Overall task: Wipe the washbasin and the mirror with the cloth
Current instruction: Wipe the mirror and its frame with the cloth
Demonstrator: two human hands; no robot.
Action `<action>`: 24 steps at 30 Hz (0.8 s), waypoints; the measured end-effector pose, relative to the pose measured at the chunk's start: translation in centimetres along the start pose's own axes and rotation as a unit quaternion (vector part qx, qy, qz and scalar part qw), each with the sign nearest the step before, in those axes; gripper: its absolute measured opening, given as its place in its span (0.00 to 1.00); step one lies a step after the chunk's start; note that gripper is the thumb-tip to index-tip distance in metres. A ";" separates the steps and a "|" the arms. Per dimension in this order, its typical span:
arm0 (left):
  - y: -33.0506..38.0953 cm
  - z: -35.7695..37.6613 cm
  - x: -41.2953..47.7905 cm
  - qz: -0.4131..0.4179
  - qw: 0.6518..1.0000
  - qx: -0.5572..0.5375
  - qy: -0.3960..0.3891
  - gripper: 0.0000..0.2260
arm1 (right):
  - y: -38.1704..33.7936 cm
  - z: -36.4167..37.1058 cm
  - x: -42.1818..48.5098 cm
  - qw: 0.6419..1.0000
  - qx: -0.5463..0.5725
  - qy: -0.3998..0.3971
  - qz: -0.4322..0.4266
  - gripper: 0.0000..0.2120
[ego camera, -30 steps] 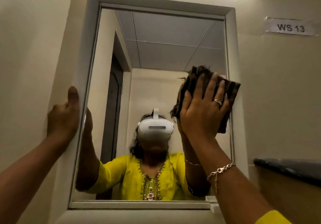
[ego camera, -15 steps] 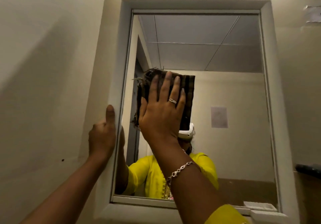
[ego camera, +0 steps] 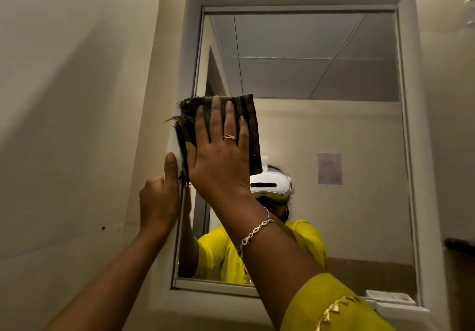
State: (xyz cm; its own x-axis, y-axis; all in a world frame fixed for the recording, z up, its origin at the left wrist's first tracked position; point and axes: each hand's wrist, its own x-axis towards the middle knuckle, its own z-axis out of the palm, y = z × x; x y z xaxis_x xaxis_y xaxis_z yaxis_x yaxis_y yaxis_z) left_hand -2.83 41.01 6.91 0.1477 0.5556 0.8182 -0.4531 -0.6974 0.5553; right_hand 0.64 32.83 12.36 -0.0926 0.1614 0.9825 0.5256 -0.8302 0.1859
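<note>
- Pressing a folded, dark brown striped cloth (ego camera: 246, 117) flat against the glass, the right hand (ego camera: 218, 158) has its fingers straight and spread, clasping nothing.
- The cloth sits at mid-height on the left side of the rectangular wall mirror (ego camera: 321, 130). Its frayed edge overlaps the left side of the white frame (ego camera: 408, 151).
- The left hand (ego camera: 159, 202) rests on the frame's left side, just below the cloth, with its thumb straight up against the frame. Its other fingers are folded out of sight, so I cannot tell whether they clasp the edge.
- A silver chain bracelet (ego camera: 253, 235) circles the right wrist above a yellow sleeve (ego camera: 331, 305).
- A small white tray (ego camera: 388, 298) sits at the frame's lower right corner.
</note>
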 end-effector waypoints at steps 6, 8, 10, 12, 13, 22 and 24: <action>0.1 0.0 0.1 -0.005 1.000 0.016 -0.001 0.28 | 3.4 -0.7 -1.6 0.999 0.019 0.003 -0.033 0.27; 0.0 0.0 0.0 -0.004 1.000 0.024 0.002 0.27 | 5.0 -1.1 -2.2 0.999 0.019 0.005 -0.029 0.27; 0.0 0.0 -0.2 -0.004 1.000 0.027 0.002 0.27 | 6.7 -1.6 -2.8 1.000 0.013 0.006 -0.024 0.27; 0.0 0.0 -0.2 -0.005 1.000 0.027 0.002 0.28 | 8.4 -2.2 -3.3 1.000 0.011 0.006 -0.021 0.27; 0.0 0.0 -0.2 -0.006 1.000 0.028 0.002 0.28 | 9.3 -2.4 -3.5 1.000 0.009 0.004 -0.020 0.27; 0.5 0.1 -0.3 -0.014 0.998 0.055 0.006 0.36 | 17.2 -4.6 -5.5 0.999 -0.028 0.002 0.021 0.28; 0.5 0.1 -0.3 -0.017 0.998 0.056 0.004 0.38 | 19.0 -5.0 -5.8 0.999 -0.044 0.004 0.031 0.27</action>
State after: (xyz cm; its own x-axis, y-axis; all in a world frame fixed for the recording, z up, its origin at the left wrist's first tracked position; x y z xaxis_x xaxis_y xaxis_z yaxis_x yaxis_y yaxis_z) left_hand -3.05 40.47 6.90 0.1542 0.5822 0.7983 -0.3462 -0.7249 0.5956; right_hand 6.94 13.46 10.27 -0.0689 0.1042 0.9922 0.4544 -0.8821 0.1242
